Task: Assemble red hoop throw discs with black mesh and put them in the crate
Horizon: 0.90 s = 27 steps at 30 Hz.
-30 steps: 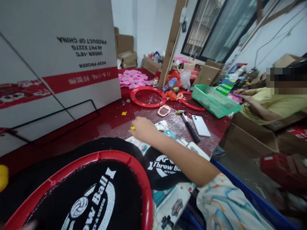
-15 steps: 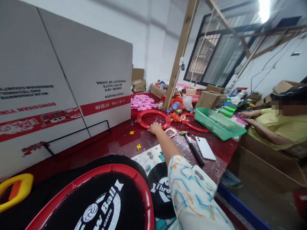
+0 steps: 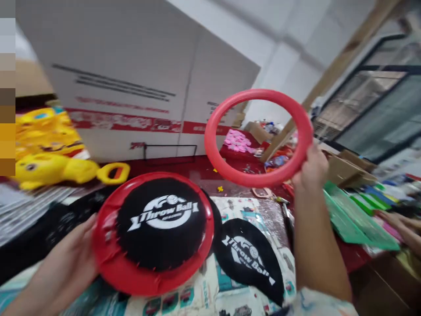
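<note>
My right hand holds a red plastic ring up in the air, fingers closed on its right side. My left hand grips the left edge of a red-rimmed disc, whose black mesh centre carries white "Throw Ball" lettering. The left fingertips are hidden under the rim. A loose black mesh circle with the same lettering lies to the right of the disc, on a printed sheet. More black mesh is spread on the left.
A big printed carton stands behind. Yellow plastic toys are at left, pink pieces at the back. To the right are a green basket and a co-worker's hands. A hammer lies partly behind my right arm.
My right hand has lifted the red ring off the table and brought it nearer. My left hand has come into view on the disc. The view has turned left.
</note>
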{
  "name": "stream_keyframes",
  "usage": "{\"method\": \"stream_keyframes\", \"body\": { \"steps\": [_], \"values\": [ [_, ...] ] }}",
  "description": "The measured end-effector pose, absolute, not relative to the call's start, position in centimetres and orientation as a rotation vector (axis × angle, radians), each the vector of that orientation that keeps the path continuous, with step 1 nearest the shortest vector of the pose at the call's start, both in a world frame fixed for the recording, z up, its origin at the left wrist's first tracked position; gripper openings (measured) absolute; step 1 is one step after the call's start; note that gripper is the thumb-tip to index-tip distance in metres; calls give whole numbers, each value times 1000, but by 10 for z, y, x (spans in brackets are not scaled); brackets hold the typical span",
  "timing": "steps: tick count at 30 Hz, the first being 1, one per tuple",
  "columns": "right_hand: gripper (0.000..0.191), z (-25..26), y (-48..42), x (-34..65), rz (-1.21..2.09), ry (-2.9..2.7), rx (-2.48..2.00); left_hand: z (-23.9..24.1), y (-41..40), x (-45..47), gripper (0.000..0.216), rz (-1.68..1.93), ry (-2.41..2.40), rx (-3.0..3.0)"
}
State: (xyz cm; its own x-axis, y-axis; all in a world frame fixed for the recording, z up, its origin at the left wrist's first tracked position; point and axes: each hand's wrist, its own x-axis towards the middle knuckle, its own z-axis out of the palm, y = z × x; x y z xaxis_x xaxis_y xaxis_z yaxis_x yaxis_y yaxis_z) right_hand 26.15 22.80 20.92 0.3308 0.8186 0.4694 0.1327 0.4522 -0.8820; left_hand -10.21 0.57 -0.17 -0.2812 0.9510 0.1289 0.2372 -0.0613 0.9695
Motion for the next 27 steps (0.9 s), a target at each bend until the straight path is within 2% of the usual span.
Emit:
{"method": "stream_keyframes", "body": {
  "steps": [2, 3, 5, 9, 12, 14, 19, 20, 23, 25, 27],
  "values": [
    [31, 194, 205, 246, 689, -1173, -1034, -8, 4, -95, 41, 1394, 1249, 714],
    [33, 181, 194, 236, 866, -1135, -1110, -9, 6, -94, 40, 1392, 1106, 541],
    [37, 146, 174, 211, 1129, -1180, -1255, -7, 8, -93, 40, 1409, 919, 400],
    [36, 81, 158, 169, 1271, -1376, -1432, -4, 7, -97, 52, 1455, 849, 371],
    [31, 60, 172, 155, 1171, -1518, -1524, -4, 4, -96, 40, 1465, 882, 338],
    [24, 59, 182, 150, 1012, -1613, -1547, -4, 3, -92, 41, 1475, 906, 316],
    [48, 73, 144, 127, 690, -1907, -1444, 0, 1, -78, 53, 1517, 900, 285],
    [48, 76, 125, 119, 707, -2031, -1369, 1, 0, -76, 54, 1535, 879, 289],
    [64, 80, 70, 93, 657, -2650, -991, 0, -4, -72, 57, 1588, 757, 324],
    [65, 80, 48, 81, 557, -2775, -852, 0, -7, -71, 58, 1582, 647, 371],
    [59, 82, 42, 78, 484, -2755, -805, 0, -9, -72, 57, 1546, 559, 441]
  ]
}}
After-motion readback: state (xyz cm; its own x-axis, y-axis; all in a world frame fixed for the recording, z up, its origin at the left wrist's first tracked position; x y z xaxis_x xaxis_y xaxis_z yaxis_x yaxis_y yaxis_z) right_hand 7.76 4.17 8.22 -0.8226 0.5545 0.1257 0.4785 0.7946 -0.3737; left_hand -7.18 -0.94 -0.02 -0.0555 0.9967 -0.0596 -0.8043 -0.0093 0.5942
